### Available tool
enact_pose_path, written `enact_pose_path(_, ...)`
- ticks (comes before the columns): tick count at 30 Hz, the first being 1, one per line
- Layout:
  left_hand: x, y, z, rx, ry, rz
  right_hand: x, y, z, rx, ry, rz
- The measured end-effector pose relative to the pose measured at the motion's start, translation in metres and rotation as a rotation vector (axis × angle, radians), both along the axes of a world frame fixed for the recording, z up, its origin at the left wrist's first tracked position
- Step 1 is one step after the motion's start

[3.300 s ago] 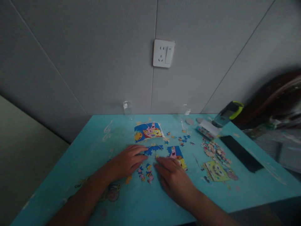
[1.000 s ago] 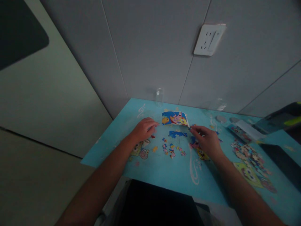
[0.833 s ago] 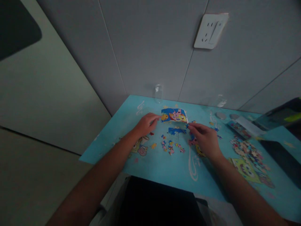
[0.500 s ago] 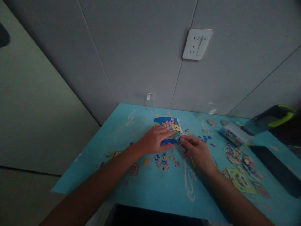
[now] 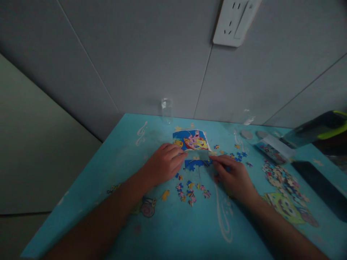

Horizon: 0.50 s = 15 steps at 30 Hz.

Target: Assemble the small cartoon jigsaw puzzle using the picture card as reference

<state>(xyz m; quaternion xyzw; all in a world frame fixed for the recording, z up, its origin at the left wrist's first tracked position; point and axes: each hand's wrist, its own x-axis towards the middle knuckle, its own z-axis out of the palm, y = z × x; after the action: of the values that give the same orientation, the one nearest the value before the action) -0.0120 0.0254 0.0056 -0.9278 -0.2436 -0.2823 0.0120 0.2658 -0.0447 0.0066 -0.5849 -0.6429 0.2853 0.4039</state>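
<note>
A strip of joined blue jigsaw puzzle pieces (image 5: 193, 165) lies on the table between my hands. Just behind it is a printed picture sheet (image 5: 193, 140) with yellow and pink cartoon figures on blue. My left hand (image 5: 168, 163) is closed, fingers together and curled, its tips by the sheet's lower left edge; whatever they hold is hidden. My right hand (image 5: 231, 172) pinches thumb and forefinger on a puzzle piece at the strip's right end. Loose puzzle pieces (image 5: 191, 193) in pink, yellow and blue lie in front of the strip.
More blue pieces (image 5: 238, 156) lie right of the sheet, with a larger pile (image 5: 283, 180) farther right. A clear jar (image 5: 167, 111), round lids (image 5: 246, 134), a picture box (image 5: 271, 151) and a dark flat slab (image 5: 320, 187) stand or lie around. The wall borders the table's back.
My left hand has drawn back left off the strip and curled its fingers, uncovering the strip and more of the sheet. My right hand stays at the strip's right end. The view has tilted down.
</note>
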Motion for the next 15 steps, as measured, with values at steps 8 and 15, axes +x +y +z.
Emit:
enact_pose_path(8,0.005,-0.014,0.002,-0.134,0.121,-0.205,-0.010,-0.001,0.000,0.043,-0.194,0.136)
enact_pose_path(15,0.009,-0.016,-0.005,-0.149,0.131,-0.239,-0.022,0.000,-0.008,0.099,-0.353,0.227)
